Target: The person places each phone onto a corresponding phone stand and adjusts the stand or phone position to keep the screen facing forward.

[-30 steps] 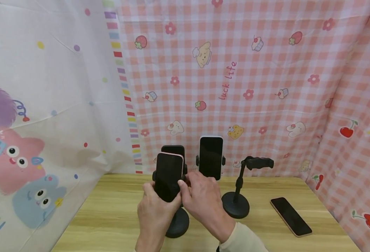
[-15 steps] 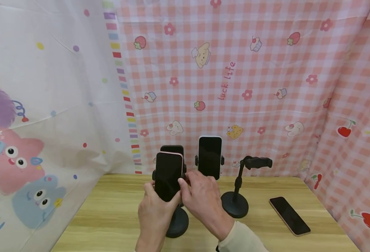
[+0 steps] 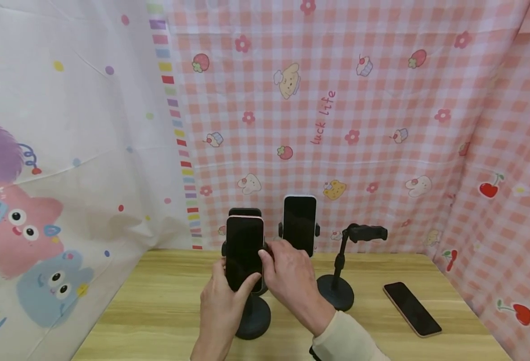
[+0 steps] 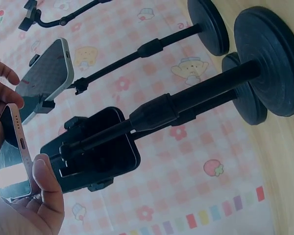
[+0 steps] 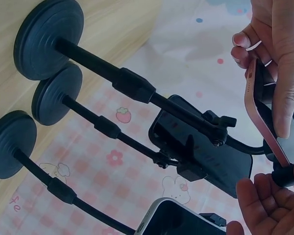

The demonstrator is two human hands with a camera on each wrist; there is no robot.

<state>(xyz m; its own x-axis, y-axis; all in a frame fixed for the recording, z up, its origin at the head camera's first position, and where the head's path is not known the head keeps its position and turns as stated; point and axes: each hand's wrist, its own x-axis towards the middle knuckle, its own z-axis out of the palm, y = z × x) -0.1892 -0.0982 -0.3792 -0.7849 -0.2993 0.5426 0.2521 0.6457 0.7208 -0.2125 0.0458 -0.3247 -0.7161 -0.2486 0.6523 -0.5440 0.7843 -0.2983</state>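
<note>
My left hand (image 3: pixel 222 308) holds a pink-edged phone (image 3: pixel 244 245) low down, its thumb lying over the bottom of the dark screen. The phone stands nearly upright above the round base (image 3: pixel 254 318) of the nearest black phone stand. Up at the phone's right edge, my right hand (image 3: pixel 292 281) has its fingers behind and its thumb near the screen. In the right wrist view, the right hand's fingers (image 5: pixel 264 200) pinch a black clamp end (image 5: pixel 284 176) beside the phone's edge. The left wrist view shows the phone's bottom edge with its port, close by the left thumb (image 4: pixel 46 181).
Behind stand two more holders, one bearing a black phone (image 3: pixel 244 211), one a white-edged phone (image 3: pixel 300 223). To the right are a stand with a bare clamp (image 3: pixel 367 232) and a phone (image 3: pixel 411 308) lying on the wooden table (image 3: pixel 157 301). Patterned cloths (image 3: pixel 382 100) hang around.
The pink-edged phone has turned from a slight lean to nearly upright and shifted a little right. My left thumb now lies further over the screen. The right hand stays at the phone's right edge.
</note>
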